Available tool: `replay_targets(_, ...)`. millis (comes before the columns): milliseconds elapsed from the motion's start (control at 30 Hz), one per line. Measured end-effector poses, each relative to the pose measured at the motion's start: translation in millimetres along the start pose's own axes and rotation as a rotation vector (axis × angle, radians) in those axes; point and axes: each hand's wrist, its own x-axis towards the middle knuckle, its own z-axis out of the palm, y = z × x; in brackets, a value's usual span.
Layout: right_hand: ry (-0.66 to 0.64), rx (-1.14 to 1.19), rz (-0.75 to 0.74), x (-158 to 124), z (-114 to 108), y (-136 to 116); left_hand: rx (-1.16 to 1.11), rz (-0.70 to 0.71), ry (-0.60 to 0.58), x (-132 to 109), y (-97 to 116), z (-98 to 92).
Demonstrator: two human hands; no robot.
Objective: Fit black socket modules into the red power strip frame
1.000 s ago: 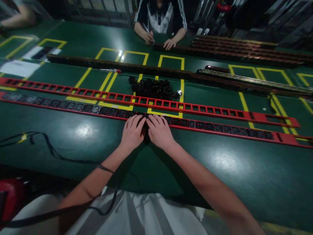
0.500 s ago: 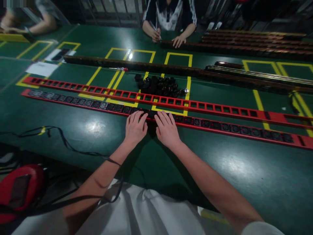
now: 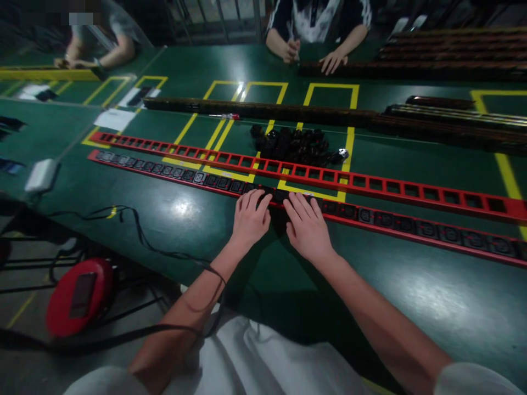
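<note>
My left hand and my right hand lie flat, fingers stretched out, side by side on a long red strip filled with black sockets. The fingertips press on the sockets near the strip's middle. Just behind it runs a second red strip with empty rectangular holes. A heap of loose black sockets sits beyond that, on the green table.
Long dark strips lie farther back, with a red-handled screwdriver. A person across the table works on another strip; a second person sits far left. A black cable trails over the near edge; a red stool stands below.
My view has swung left and down, so everything sits further right in frame. My hands have spread slightly apart and stay on the socket strip.
</note>
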Motion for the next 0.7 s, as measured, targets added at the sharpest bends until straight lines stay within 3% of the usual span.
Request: replay_targets(700, -0.059, 0.008, 0.039, 1.5, -2.2, -4.2, -0.061, -0.040, -0.041, 0.6, -6.6, 0.3)
